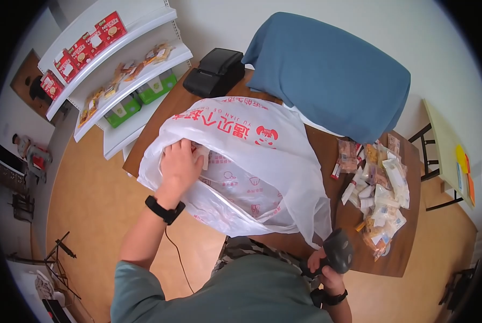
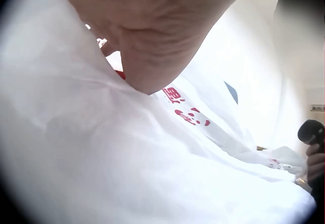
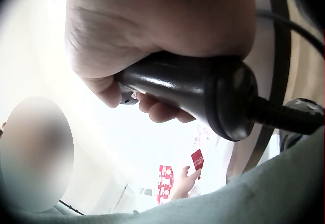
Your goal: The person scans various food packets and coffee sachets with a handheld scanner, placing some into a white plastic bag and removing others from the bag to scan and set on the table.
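The person's left hand (image 1: 181,167) is reaching into the mouth of a big white plastic shopping bag (image 1: 289,151) with red print, which sprawls over the tabletop (image 1: 354,258) between the two hands. The right-wrist view suggests that its thumb and fingers are pinching a red packet (image 3: 197,159) by the edge; the bag hides most of the grip. The right hand (image 3: 162,26) has its fingers wrapped round the handle of a black barcode scanner (image 1: 339,251), held low near the body.

Beyond the right hand lies a heap of small clear packets (image 1: 383,199); past the left hand, across the bag, stands a black receipt printer (image 1: 215,72).

I'd guess this is the handling of one item at the bag, though I can't tell whether it's going in or coming out. If out, the next move calls for lifting it clear of the plastic and turning its code towards the scanner; if in, for simply letting go.
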{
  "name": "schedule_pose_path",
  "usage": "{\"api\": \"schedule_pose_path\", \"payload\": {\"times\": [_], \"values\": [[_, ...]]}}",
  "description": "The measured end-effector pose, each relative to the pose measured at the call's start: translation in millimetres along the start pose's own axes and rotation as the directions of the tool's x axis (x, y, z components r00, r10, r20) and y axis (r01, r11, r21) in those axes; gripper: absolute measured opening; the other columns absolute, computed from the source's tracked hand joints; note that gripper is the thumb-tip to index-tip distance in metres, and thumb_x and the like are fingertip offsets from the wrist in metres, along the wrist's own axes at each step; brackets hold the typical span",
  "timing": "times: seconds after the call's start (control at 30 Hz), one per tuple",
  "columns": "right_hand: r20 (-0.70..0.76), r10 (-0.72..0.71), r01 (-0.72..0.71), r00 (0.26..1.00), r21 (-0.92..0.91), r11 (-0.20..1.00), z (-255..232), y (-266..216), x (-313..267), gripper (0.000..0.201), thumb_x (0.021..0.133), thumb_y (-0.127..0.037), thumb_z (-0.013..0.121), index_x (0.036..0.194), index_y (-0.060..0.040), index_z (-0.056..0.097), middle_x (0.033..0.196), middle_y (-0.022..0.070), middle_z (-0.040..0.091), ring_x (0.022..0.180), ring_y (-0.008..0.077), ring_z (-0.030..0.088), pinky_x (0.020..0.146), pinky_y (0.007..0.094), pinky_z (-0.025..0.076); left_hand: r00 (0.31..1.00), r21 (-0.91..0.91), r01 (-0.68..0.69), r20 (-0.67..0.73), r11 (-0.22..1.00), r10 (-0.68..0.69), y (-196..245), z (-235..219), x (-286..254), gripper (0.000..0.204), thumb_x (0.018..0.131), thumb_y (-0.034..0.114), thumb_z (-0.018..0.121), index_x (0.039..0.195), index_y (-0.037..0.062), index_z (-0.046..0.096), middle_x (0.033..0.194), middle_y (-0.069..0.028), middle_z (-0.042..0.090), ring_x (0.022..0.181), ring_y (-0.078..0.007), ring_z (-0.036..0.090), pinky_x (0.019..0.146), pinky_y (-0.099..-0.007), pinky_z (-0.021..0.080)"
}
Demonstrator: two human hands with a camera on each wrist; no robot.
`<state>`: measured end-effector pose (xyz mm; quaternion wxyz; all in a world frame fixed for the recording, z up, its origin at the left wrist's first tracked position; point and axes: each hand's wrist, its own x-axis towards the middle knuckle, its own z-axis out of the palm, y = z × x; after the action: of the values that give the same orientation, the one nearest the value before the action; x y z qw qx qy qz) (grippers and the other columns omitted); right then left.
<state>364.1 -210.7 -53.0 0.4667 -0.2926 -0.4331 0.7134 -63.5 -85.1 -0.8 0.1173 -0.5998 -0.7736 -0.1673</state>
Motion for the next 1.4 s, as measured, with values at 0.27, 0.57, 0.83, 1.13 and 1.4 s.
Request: {"api": "schedule_pose_path", "payload": {"times": [0.27, 0.57, 0.83, 1.13, 1.4], "values": [[0.021, 0.044, -0.043, 0.999, -0.048, 0.998, -2, 0, 0, 0.045, 0.087, -0.041, 0.072, 0.102, -0.0014, 0.058, 0.082, 0.0078, 0.057, 0.077, 0.021, 0.057, 0.073, 0.0355, 0.046, 0.931, -0.219, 0.148, 0.36, 0.964, -0.061, -84, 94, 57, 0.052, 0.09, 0.045, 0.058, 0.128, 0.0103, 0.065, 0.122, -0.0248, 0.065, 0.114, -0.0423, 0.061, 0.102, -0.0456, 0.047], [-0.055, 0.02, -0.017, 0.998, 0.044, 0.999, 0, 5, 0, 0.047, 0.083, -0.035, 0.077, 0.111, -0.0061, 0.052, 0.079, 0.0062, 0.054, 0.072, 0.0207, 0.057, 0.071, 0.0371, 0.046, 0.933, -0.409, 0.028, 0.338, 0.912, 0.123, 4, 31, 19, 0.05, 0.097, 0.045, 0.055, 0.126, 0.0039, 0.06, 0.124, -0.023, 0.063, 0.114, -0.0433, 0.059, 0.098, -0.0467, 0.047], [-0.017, 0.047, -0.046, 0.999, 0.021, 0.999, 0, 6, 2, 0.046, 0.085, -0.035, 0.077, 0.112, -0.0064, 0.052, 0.08, 0.0065, 0.054, 0.071, 0.0203, 0.056, 0.07, 0.0369, 0.045, 0.949, -0.443, -0.268, 0.03, 0.856, 0.313, 9, 21, -2, 0.022, 0.088, 0.015, 0.064, 0.106, 0.0013, 0.066, 0.101, -0.0137, 0.069, 0.098, -0.0317, 0.063, 0.084, -0.043, 0.05], [-0.041, 0.035, -0.035, 0.999, -0.003, 0.999, 5, 7, 3, 0.045, 0.087, -0.038, 0.073, 0.109, -0.0019, 0.059, 0.081, 0.0081, 0.057, 0.075, 0.0205, 0.057, 0.072, 0.037, 0.046, 0.938, -0.067, -0.258, 0.221, 0.964, 0.266, 14, 53, -12, 0.025, 0.086, 0.017, 0.065, 0.11, 0.0101, 0.067, 0.112, -0.006, 0.067, 0.115, -0.027, 0.055, 0.097, -0.0461, 0.04], [-0.091, 0.014, -0.011, 0.996, 0.036, 0.999, 0, 8, -3, 0.045, 0.085, -0.033, 0.076, 0.113, -0.0064, 0.053, 0.08, 0.0078, 0.055, 0.072, 0.0211, 0.057, 0.071, 0.0376, 0.046, 0.904, -0.182, -0.398, 0.088, 0.899, 0.418, 17, 36, -20, 0.022, 0.089, 0.019, 0.067, 0.107, 0.0078, 0.069, 0.111, -0.0063, 0.066, 0.113, -0.0282, 0.055, 0.098, -0.0447, 0.038]]}}
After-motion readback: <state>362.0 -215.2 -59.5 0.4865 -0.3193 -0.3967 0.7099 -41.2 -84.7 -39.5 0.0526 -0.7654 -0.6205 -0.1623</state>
